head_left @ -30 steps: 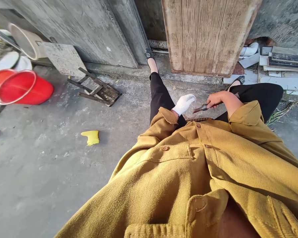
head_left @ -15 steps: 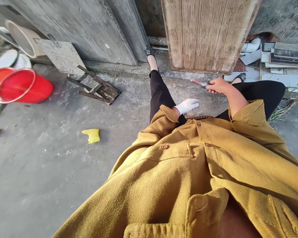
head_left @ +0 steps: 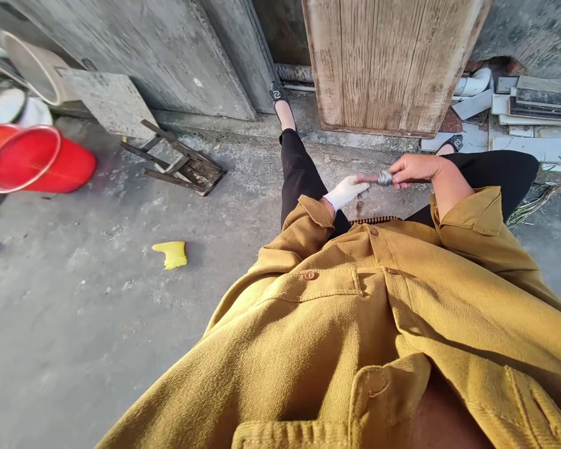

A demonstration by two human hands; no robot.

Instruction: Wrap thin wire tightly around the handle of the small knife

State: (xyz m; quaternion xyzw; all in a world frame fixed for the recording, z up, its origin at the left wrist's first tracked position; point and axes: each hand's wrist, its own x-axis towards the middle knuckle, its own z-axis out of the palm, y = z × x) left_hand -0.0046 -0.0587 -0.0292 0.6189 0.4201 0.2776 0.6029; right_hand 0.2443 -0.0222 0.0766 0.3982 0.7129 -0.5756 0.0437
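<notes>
A brown stick [head_left: 371, 178] lies level between my two hands, with silvery wire [head_left: 384, 178] wound round its middle. My left hand [head_left: 346, 192], in a white glove, is closed on the stick's left end. My bare right hand [head_left: 414, 169] grips it just right of the wire coil, and a length of the stick runs on behind that hand. Both hands are in front of my lap, above the concrete floor [head_left: 121, 343].
A wooden panel [head_left: 374, 68] leans at the wall ahead. To the left are an upturned wooden stool [head_left: 184, 163], a red bucket [head_left: 68, 163] and a yellow scrap [head_left: 172, 254]. Stacked boards [head_left: 542, 118] and a white pipe [head_left: 477, 82] lie at the right.
My left hand has come up to the stick and closed on its left end. The stick has turned level, and my right hand has shifted slightly.
</notes>
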